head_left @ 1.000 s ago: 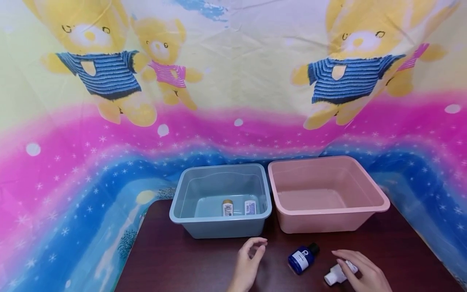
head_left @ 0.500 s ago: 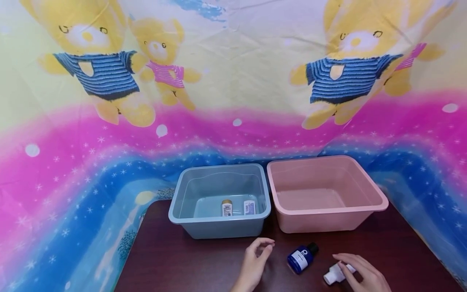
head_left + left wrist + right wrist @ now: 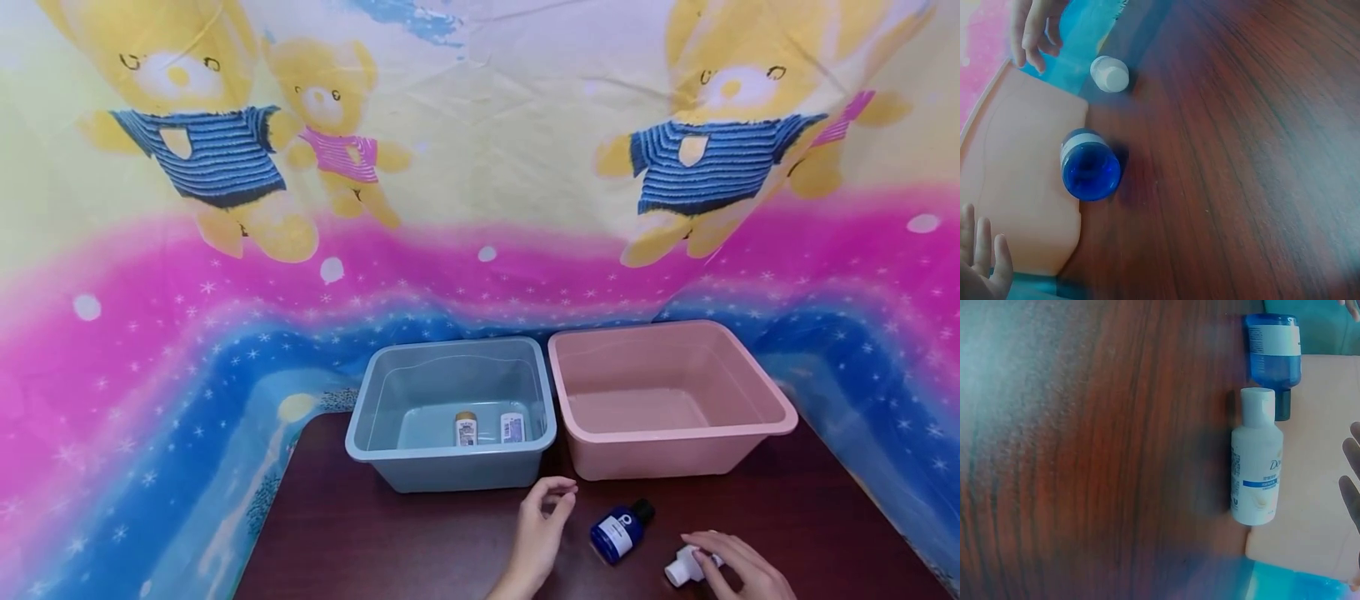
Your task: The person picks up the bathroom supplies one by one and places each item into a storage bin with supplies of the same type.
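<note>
A white Dove bottle (image 3: 681,568) lies on the table at the lower right of the head view; its printed label shows in the right wrist view. My right hand (image 3: 744,568) hovers over it, and the left wrist view shows a gap between fingers and bottle. To its left lies a dark blue bottle (image 3: 618,533) with a white label and black cap. My left hand (image 3: 542,533), fingers loosely bent and holding nothing, is just left of the blue bottle, apart from it.
A grey-blue basin (image 3: 465,472) at the back holds a small gold-capped bottle (image 3: 466,430) and a white-and-lilac container (image 3: 512,427). Beside it on the right stands a pink basin (image 3: 660,457). Both are on the dark wooden table (image 3: 360,533), before a bear-print cloth (image 3: 480,167).
My left hand has moved right, closer to the blue bottle. The right hand has shifted slightly down over the white bottle. Both bottles stay in place.
</note>
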A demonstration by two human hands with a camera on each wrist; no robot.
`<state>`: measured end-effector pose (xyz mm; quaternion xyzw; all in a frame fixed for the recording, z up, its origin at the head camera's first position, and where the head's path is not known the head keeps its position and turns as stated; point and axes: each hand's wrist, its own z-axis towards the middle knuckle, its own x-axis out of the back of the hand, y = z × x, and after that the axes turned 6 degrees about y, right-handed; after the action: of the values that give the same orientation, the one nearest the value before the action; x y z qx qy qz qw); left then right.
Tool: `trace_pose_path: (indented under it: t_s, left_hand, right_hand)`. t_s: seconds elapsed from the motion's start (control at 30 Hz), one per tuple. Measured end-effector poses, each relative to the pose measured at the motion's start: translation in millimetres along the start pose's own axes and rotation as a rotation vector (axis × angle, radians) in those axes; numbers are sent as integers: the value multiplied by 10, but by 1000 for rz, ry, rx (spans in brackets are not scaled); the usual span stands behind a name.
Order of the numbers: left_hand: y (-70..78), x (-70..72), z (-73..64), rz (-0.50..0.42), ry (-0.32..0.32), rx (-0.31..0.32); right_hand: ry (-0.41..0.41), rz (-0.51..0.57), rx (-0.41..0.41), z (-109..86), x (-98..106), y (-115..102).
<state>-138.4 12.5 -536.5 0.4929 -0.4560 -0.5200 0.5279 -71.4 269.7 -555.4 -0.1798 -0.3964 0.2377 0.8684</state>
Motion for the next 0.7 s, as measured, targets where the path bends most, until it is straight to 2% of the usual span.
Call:
trace_pose_path:
  t_s: [0.3, 0.53, 0.7]
  left_hand:
    - [-2, -92, 32, -43, 28, 40]
    - [22, -185, 85, -108, 56, 31]
    - [36, -256, 163, -129, 90, 1]
  right_hand:
    - [38, 65, -10, -119, -17, 44]
    - [24, 48, -52, -161, -6, 58]
    - [41, 99, -24, -167, -3, 77]
